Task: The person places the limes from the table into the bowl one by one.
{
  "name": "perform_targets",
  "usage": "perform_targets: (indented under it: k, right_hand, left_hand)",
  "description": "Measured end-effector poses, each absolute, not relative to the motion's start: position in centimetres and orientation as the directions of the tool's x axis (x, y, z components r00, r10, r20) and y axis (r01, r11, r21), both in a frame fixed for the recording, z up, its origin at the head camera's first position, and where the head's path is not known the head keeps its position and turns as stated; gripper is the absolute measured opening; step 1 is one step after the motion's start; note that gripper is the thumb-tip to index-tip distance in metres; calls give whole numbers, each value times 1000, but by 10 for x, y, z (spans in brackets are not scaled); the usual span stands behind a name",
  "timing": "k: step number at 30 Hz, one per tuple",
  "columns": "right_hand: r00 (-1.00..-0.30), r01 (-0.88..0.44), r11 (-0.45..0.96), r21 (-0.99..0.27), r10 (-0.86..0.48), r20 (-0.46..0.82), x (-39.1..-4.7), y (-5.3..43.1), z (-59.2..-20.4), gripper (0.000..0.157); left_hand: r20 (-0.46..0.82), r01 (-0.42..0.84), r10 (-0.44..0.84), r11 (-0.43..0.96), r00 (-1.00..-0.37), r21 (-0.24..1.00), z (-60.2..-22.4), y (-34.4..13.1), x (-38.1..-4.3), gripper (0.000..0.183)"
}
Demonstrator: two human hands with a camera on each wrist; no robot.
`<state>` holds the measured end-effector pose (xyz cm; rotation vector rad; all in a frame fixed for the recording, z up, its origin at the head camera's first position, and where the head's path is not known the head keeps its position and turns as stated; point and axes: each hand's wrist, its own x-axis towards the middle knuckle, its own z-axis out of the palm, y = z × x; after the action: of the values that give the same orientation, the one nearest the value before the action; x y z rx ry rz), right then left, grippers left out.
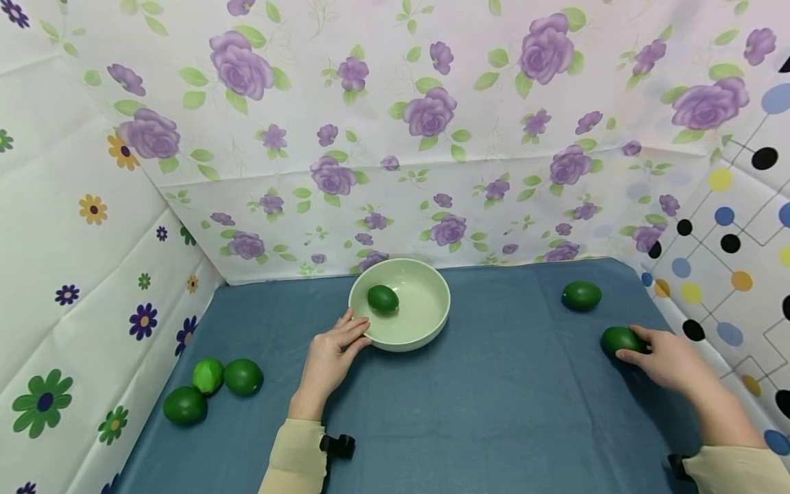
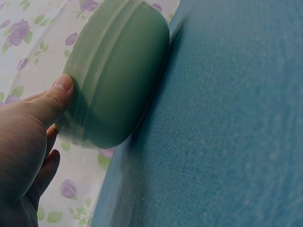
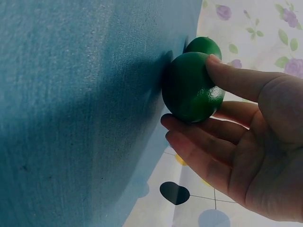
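Note:
A pale green bowl stands at the back middle of the cloth, with one green lime inside it. My left hand holds the bowl's near left rim; in the left wrist view the thumb lies on the outside of the rim. At the right, my right hand grips a dark green lime between thumb and fingers, close to the cloth. Whether that lime touches the cloth I cannot tell. Another lime lies just beyond it, towards the back.
Three more limes lie together at the left: a dark one, a brighter one and a third. Blue cloth covers the table. Flowered sheeting rises behind, with patterned sheets on both sides.

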<state>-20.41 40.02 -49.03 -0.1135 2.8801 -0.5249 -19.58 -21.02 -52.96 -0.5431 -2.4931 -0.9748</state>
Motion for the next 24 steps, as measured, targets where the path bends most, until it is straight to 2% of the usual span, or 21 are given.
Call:
perform_targets:
  k: [24]
  right_hand:
    - [-986,-33,917,-396,-95,-138,-197,399,-499,84]
  left_hand:
    - [492,481,201,684,-847,548,-528,-210,-194,38]
